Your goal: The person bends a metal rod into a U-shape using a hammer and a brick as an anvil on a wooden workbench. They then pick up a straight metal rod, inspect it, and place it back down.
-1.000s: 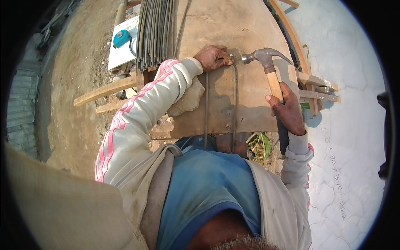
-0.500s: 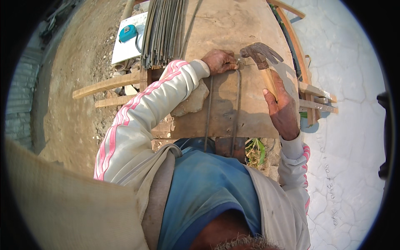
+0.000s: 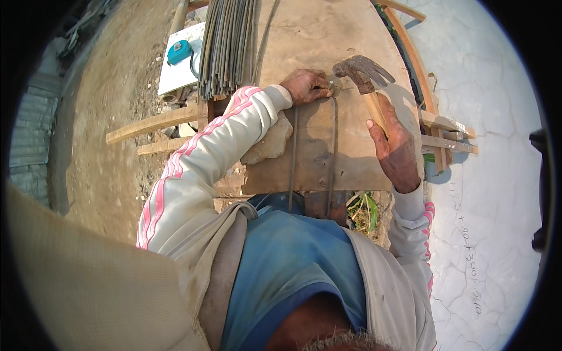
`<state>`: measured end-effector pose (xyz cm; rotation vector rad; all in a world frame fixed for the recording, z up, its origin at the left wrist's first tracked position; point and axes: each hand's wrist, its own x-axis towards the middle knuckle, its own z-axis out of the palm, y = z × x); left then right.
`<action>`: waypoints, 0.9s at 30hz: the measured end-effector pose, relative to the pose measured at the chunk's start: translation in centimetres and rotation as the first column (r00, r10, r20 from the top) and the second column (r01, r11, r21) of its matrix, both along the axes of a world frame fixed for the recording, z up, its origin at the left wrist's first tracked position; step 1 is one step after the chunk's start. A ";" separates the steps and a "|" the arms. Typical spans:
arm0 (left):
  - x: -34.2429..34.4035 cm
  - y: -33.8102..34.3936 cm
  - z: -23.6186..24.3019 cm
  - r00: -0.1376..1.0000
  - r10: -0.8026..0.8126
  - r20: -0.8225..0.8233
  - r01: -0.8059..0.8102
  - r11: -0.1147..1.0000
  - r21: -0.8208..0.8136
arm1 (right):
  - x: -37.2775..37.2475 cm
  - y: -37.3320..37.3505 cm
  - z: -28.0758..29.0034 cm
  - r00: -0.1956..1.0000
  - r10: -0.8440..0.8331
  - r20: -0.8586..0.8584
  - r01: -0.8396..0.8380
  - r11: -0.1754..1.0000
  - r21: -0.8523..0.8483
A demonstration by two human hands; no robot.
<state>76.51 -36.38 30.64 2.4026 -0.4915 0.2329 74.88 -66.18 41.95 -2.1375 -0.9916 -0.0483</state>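
My left hand (image 3: pixel 305 86) is closed over the far end of a thin steel rod (image 3: pixel 333 137) bent into a long narrow U, its fingertips pinched at the bend. The rod's two legs run toward me across the wooden board (image 3: pixel 357 169) and past its near edge. A small upright metal peg or nail shows beside those fingertips. Wrapped round the wooden handle of a claw hammer (image 3: pixel 373 108), my right hand (image 3: pixel 397 149) holds it above the board. The hammer's rusty head is up, just right of the bend and apart from it. My left fingers hide part of the rod.
A flat stone (image 3: pixel 269 140) lies under my left forearm. Farther off on the left is a bundle of straight steel rods (image 3: pixel 225 47). A teal tape measure (image 3: pixel 179 52) rests on a white panel (image 3: pixel 170 79). Wooden beams (image 3: pixel 152 124) jut out at both sides.
Very little differs. The hammer head has shifted slightly, and the whole view has turned a little; my left hand keeps its place at the rod's bend.
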 end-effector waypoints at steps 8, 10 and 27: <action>-1.1 1.1 1.0 0.994 0.062 -0.085 -0.051 0.991 0.125 | -0.8 -0.3 0.4 0.969 -0.074 -0.234 0.068 0.997 -0.035; -1.2 0.9 1.0 0.990 0.088 -0.105 -0.075 0.990 0.122 | -0.7 -0.3 0.1 0.945 -0.094 -0.312 0.079 0.995 -0.060; -0.6 1.2 -0.4 0.997 0.066 -0.028 -0.065 0.997 0.046 | -0.2 1.4 0.9 0.936 -0.026 0.352 0.000 0.997 0.073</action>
